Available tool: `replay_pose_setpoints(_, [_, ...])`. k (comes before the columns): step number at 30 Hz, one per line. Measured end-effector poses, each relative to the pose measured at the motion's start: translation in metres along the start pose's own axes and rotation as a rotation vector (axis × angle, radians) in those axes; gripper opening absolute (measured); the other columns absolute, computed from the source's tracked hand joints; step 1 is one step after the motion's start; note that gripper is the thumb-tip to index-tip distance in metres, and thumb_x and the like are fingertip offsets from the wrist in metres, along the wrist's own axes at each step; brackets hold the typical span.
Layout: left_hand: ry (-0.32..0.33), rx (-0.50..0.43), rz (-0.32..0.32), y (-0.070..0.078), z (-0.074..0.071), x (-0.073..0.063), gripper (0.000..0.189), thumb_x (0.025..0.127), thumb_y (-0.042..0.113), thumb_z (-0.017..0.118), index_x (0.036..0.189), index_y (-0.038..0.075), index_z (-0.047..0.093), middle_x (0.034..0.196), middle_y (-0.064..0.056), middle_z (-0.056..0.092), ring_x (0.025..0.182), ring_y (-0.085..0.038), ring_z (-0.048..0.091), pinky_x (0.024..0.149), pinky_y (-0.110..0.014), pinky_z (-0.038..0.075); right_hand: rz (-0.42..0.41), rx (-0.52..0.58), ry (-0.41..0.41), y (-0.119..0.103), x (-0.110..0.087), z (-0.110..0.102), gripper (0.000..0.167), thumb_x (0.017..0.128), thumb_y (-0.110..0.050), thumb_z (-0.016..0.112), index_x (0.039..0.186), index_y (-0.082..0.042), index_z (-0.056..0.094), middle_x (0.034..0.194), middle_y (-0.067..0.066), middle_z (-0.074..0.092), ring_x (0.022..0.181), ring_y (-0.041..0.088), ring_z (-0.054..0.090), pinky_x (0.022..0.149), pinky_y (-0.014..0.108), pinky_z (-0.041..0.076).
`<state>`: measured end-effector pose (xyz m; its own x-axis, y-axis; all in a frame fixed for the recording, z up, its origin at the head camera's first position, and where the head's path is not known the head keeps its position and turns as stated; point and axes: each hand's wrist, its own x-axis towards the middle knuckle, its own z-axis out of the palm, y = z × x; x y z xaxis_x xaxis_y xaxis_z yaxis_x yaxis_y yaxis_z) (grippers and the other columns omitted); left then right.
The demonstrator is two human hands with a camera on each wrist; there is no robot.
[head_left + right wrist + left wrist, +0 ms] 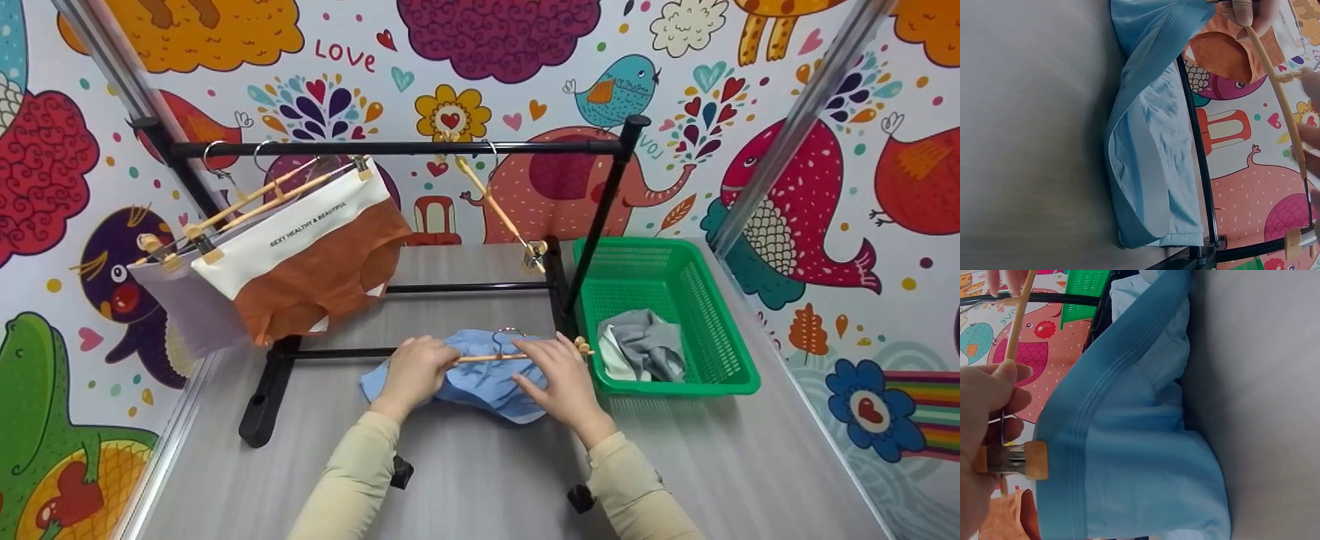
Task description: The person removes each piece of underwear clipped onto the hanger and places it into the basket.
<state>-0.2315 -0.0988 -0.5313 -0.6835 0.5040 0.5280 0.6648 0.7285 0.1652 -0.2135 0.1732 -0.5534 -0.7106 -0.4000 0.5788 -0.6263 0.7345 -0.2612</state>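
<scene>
Light blue underpants lie crumpled on the table below a wooden clip hanger. My left hand grips the hanger's bar near its left end, thumb and fingers around it in the left wrist view. Beside that hand, the hanger's clip is at the edge of the blue waistband. My right hand rests with extended fingers on the right part of the bar. In the right wrist view, the other clip stands apart from the underpants, whose waistband hangs loose on that side.
Behind the hands stands a black rack. Brown-and-white underpants and a lilac garment hang at its left; a bare clip hanger hangs at its right. A green basket at right holds grey and white garments.
</scene>
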Motion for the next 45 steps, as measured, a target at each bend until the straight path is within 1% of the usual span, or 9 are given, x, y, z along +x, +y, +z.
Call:
replay_pose_setpoints(4, [0.015, 0.001, 0.013, 0.000, 0.001, 0.001, 0.010, 0.083, 0.014, 0.078, 0.093, 0.015, 0.077, 0.078, 0.001, 0.070, 0.068, -0.022, 0.060, 0.060, -0.038, 0.044, 0.051, -0.034, -0.062, -0.002, -0.001, 0.001, 0.044, 0.088, -0.033, 0.076, 0.128, -0.020, 0.065, 0.114, -0.001, 0.068, 0.109, 0.022, 0.061, 0.105, 0.049, 0.038])
replay_pose_setpoints(7, [0.021, 0.005, 0.027, 0.000, 0.003, 0.000, 0.009, 0.082, 0.015, 0.078, 0.091, 0.014, 0.077, 0.076, 0.001, 0.069, 0.067, -0.021, 0.059, 0.059, -0.037, 0.043, 0.063, -0.024, -0.033, -0.002, 0.000, 0.003, 0.028, 0.089, -0.024, 0.075, 0.117, -0.021, 0.071, 0.105, -0.004, 0.070, 0.099, 0.021, 0.064, 0.090, 0.044, 0.047])
replay_pose_setpoints(10, [0.027, 0.004, 0.044, 0.001, 0.004, -0.002, 0.009, 0.082, 0.017, 0.079, 0.090, 0.014, 0.077, 0.076, 0.001, 0.068, 0.067, -0.021, 0.059, 0.059, -0.037, 0.043, 0.062, -0.003, 0.015, -0.001, 0.000, 0.005, 0.016, 0.091, -0.019, 0.072, 0.107, -0.021, 0.075, 0.097, -0.006, 0.071, 0.090, 0.018, 0.065, 0.076, 0.039, 0.049])
replay_pose_setpoints(14, [0.025, -0.011, 0.040, 0.003, 0.004, -0.002, 0.009, 0.082, 0.019, 0.079, 0.088, 0.013, 0.076, 0.076, 0.001, 0.067, 0.069, -0.021, 0.059, 0.060, -0.038, 0.044, 0.070, 0.013, 0.044, -0.001, 0.001, 0.005, 0.012, 0.091, -0.019, 0.071, 0.101, -0.023, 0.077, 0.092, -0.008, 0.071, 0.085, 0.016, 0.065, 0.070, 0.036, 0.048])
replay_pose_setpoints(18, [-0.006, -0.028, -0.010, 0.004, 0.003, -0.002, 0.012, 0.082, 0.019, 0.079, 0.092, 0.013, 0.076, 0.080, 0.000, 0.068, 0.074, -0.022, 0.060, 0.064, -0.039, 0.043, 0.086, 0.016, 0.044, -0.001, 0.001, 0.005, 0.010, 0.091, -0.020, 0.072, 0.099, -0.023, 0.077, 0.091, -0.008, 0.071, 0.085, 0.016, 0.065, 0.071, 0.036, 0.048])
replay_pose_setpoints(23, [-0.043, -0.037, -0.107, 0.005, -0.002, -0.001, 0.027, 0.085, 0.023, 0.078, 0.110, 0.015, 0.074, 0.098, -0.002, 0.071, 0.089, -0.024, 0.062, 0.077, -0.043, 0.045, 0.114, 0.004, 0.036, 0.000, 0.000, 0.006, 0.010, 0.090, -0.018, 0.072, 0.098, -0.023, 0.077, 0.091, -0.008, 0.071, 0.085, 0.016, 0.065, 0.070, 0.036, 0.048])
replay_pose_setpoints(29, [-0.081, -0.129, -0.254, 0.001, -0.007, -0.001, 0.046, 0.088, 0.031, 0.075, 0.128, 0.012, 0.064, 0.115, -0.009, 0.067, 0.106, -0.030, 0.062, 0.089, -0.050, 0.044, 0.154, 0.007, 0.029, 0.005, -0.001, 0.004, 0.012, 0.089, -0.015, 0.073, 0.098, -0.021, 0.077, 0.091, -0.007, 0.071, 0.083, 0.017, 0.064, 0.071, 0.037, 0.049])
replay_pose_setpoints(32, [-0.114, -0.162, -0.301, -0.001, -0.009, -0.002, 0.050, 0.089, 0.032, 0.075, 0.131, 0.010, 0.062, 0.120, -0.010, 0.065, 0.111, -0.032, 0.060, 0.092, -0.051, 0.043, 0.165, 0.006, 0.027, 0.007, -0.002, 0.005, 0.013, 0.089, -0.013, 0.073, 0.098, -0.022, 0.077, 0.091, -0.007, 0.071, 0.082, 0.016, 0.064, 0.071, 0.037, 0.049])
replay_pose_setpoints(45, [-0.128, -0.249, -0.378, -0.009, -0.014, -0.003, 0.034, 0.092, 0.022, 0.071, 0.120, 0.003, 0.066, 0.106, -0.010, 0.068, 0.102, -0.031, 0.063, 0.092, -0.049, 0.047, 0.174, 0.027, 0.038, 0.013, -0.008, 0.006, 0.014, 0.089, -0.012, 0.073, 0.099, -0.021, 0.076, 0.091, -0.007, 0.070, 0.084, 0.016, 0.063, 0.073, 0.037, 0.050])
